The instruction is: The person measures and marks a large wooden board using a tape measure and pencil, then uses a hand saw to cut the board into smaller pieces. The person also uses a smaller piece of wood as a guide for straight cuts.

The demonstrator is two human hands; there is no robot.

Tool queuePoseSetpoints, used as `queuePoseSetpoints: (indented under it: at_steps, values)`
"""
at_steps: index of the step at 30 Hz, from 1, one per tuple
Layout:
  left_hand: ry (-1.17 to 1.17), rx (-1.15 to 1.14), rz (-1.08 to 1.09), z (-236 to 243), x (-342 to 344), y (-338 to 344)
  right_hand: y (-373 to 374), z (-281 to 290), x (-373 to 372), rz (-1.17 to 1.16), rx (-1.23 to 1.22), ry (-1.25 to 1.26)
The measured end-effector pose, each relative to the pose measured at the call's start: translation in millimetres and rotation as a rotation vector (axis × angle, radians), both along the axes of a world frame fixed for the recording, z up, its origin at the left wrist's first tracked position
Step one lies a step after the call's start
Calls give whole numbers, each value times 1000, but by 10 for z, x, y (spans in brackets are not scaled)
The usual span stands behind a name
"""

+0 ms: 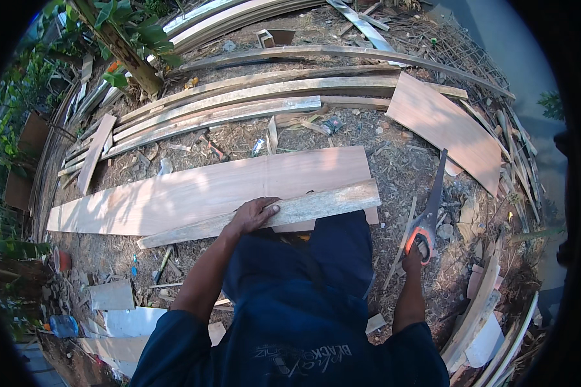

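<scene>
A pale narrow batten (330,198) lies across the near part of a long pinkish plywood strip (142,206) in front of my knees. My left hand (255,216) is closed on the batten's middle, fingers over its far edge and thumb on its face. My right hand (414,257) grips the orange-and-black handle of a handsaw (436,200), held out to the right of the plywood with its blade pointing away from me, not touching the batten.
Long timber lengths (226,93) lie beyond the plywood, beside a tree trunk (139,68). A plywood sheet (442,129) rests at back right near a grey wall (471,39). Offcuts (110,295), a blue bottle (63,326) and bent boards (465,329) surround me on the littered ground.
</scene>
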State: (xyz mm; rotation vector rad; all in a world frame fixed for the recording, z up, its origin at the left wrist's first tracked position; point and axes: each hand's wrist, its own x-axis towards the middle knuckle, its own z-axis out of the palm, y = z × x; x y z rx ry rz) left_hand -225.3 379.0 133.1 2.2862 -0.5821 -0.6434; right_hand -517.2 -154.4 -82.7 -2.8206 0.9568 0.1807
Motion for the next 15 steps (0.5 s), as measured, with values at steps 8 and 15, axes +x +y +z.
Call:
queuePoseSetpoints:
  at_steps: [8, 15]
  values:
    - [99, 5, 3, 110, 117, -177, 124, 333, 144, 187, 230, 65]
    - [113, 18, 143, 215, 270, -342, 948, 1826, 103, -308, 715, -887]
